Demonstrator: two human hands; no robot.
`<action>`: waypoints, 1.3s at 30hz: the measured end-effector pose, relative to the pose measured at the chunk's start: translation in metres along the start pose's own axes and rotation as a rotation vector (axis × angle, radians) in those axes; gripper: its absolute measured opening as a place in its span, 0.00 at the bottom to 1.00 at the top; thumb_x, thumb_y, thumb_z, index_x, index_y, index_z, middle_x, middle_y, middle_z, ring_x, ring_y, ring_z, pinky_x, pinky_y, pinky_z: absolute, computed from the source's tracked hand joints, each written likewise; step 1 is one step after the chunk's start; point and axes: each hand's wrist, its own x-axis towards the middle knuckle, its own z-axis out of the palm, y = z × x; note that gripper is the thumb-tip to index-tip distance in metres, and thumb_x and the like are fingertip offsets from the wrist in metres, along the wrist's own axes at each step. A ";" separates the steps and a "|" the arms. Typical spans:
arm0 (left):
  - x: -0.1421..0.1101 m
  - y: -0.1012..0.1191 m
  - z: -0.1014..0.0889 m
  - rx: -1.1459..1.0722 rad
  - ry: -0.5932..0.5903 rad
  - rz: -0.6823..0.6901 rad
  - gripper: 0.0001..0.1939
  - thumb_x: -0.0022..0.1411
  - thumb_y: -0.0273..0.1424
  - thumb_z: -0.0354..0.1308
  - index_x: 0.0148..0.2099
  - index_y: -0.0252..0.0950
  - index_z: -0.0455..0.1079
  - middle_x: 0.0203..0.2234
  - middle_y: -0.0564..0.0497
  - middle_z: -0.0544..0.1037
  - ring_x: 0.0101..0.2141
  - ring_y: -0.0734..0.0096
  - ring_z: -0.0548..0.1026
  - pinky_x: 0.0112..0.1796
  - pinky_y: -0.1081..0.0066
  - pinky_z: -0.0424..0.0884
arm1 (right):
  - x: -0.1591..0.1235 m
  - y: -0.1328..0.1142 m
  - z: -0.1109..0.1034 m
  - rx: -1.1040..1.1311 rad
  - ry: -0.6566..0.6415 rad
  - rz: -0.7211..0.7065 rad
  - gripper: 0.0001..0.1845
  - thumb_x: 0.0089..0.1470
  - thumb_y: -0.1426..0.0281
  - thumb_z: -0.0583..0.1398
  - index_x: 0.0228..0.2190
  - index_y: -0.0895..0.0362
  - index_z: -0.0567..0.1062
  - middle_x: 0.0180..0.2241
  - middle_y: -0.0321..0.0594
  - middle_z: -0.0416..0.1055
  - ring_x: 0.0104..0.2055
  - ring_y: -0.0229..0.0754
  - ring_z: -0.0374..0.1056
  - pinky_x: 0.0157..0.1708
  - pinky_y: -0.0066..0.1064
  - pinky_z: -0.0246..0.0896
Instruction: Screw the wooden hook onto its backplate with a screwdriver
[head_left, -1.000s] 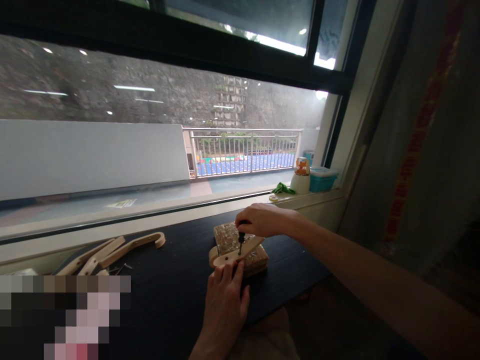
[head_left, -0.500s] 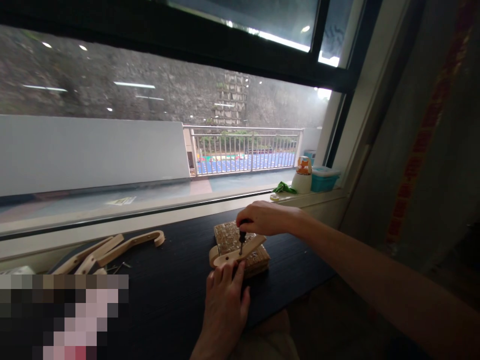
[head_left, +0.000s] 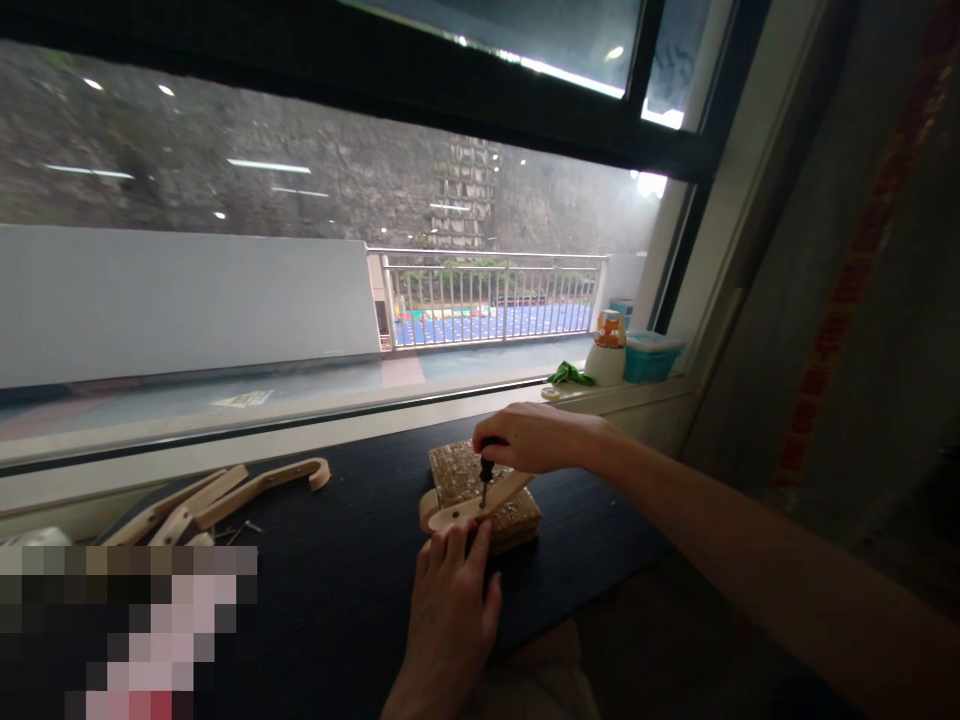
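My right hand [head_left: 536, 437] is closed around the dark handle of a screwdriver [head_left: 487, 470], held upright. Its shaft points down at a pale curved wooden piece [head_left: 504, 492] that has holes in it and a hooked left end. This piece lies across a brown block [head_left: 457, 468] with a shiny, wrapped-looking surface. From the near side, the fingers of my left hand [head_left: 454, 590] press the wooden piece against the block. The exact meeting point of the tip and the wood is too small to make out.
More curved wooden pieces [head_left: 217, 505] lie at the left of the dark table [head_left: 330, 600], with several thin screws [head_left: 244, 532] beside them. On the windowsill stand a white bottle [head_left: 606, 362], a teal box [head_left: 651, 358] and a green cloth [head_left: 570, 374]. A blurred patch covers the lower left.
The view has shifted slightly. Both hands keep their places, with the screwdriver still upright over the wooden piece; any turning of it is too small to see.
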 end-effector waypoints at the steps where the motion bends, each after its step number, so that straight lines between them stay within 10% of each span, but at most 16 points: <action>1: 0.000 0.000 0.000 0.001 -0.001 0.002 0.23 0.57 0.26 0.51 0.57 0.36 0.63 0.49 0.44 0.68 0.50 0.55 0.62 0.50 0.57 0.60 | 0.000 0.000 0.001 -0.004 0.003 0.005 0.14 0.52 0.70 0.52 0.37 0.55 0.76 0.34 0.39 0.75 0.34 0.40 0.68 0.30 0.27 0.52; 39: 0.001 -0.002 0.001 0.019 0.013 0.037 0.24 0.57 0.27 0.51 0.57 0.36 0.62 0.49 0.44 0.67 0.50 0.54 0.62 0.48 0.58 0.62 | 0.005 0.003 0.001 0.019 -0.022 -0.011 0.15 0.54 0.69 0.52 0.37 0.58 0.76 0.34 0.42 0.76 0.35 0.41 0.68 0.32 0.28 0.54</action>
